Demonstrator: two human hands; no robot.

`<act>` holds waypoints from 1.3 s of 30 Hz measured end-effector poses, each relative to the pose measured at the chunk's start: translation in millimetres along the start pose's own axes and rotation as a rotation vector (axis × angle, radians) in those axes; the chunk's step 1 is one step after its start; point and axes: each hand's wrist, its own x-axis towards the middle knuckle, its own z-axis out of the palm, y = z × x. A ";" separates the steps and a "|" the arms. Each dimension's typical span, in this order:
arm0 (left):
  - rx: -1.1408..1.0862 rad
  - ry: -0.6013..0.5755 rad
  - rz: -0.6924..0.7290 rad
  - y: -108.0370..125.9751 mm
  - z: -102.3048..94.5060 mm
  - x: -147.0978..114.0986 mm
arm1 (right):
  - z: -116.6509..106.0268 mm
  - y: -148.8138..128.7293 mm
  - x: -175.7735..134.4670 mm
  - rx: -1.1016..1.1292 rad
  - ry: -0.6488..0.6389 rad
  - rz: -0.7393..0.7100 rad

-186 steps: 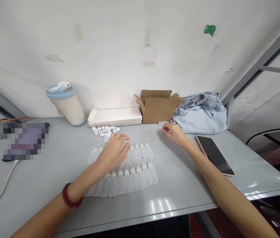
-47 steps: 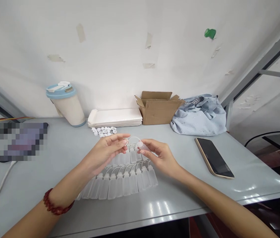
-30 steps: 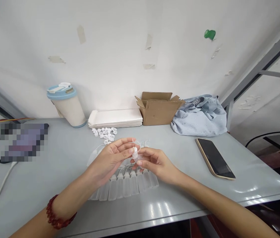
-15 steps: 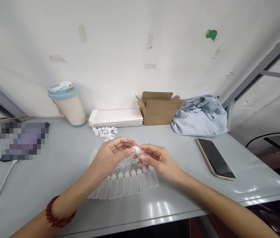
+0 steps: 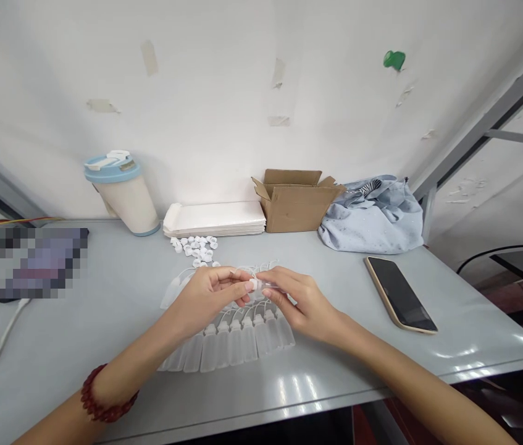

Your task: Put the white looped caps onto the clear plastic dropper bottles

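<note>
- Small translucent plastic bottle (image 5: pixel 269 285) rests in our right hand (image 5: pixel 307 303), fingers narrowed around it, likely for steadiness.
- Our left hand (image 5: pixel 210 295) pinches the white plastic cap (image 5: pixel 255 284), presumably for control.

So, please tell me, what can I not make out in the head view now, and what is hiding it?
All in the head view:
- Held bottle: body partly hidden by the right hand.
- Back row of bottles: partly behind the left hand and right hand; no sure count.
- Box: inside hidden by its front wall.
- Device: blurred by pixel blocks.
- White cable: cut off by the left edge.
</note>
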 end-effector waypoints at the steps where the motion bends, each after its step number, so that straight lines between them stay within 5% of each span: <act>1: -0.006 -0.012 -0.009 -0.7 -0.3 0.2 | 0.4 0.7 -0.3 -0.042 -0.008 -0.041; 10: -0.119 -0.149 -0.123 -5.7 -3.7 3.8 | -3.8 0.9 1.1 -0.224 -0.108 -0.196; 17: -0.028 -0.061 -0.026 0.6 0.2 -1.2 | -4.4 -2.2 -0.5 0.096 -0.111 0.110; 24: 0.127 0.049 0.278 -0.2 6.5 -5.2 | -4.6 -2.2 2.7 0.442 -0.128 0.386; 33: 0.121 -0.129 -0.030 -3.2 1.1 -0.5 | -5.1 -5.7 3.3 0.484 -0.161 0.381; 39: 0.190 -0.069 0.136 1.0 5.5 -5.6 | -5.7 -5.7 3.4 0.565 -0.179 0.444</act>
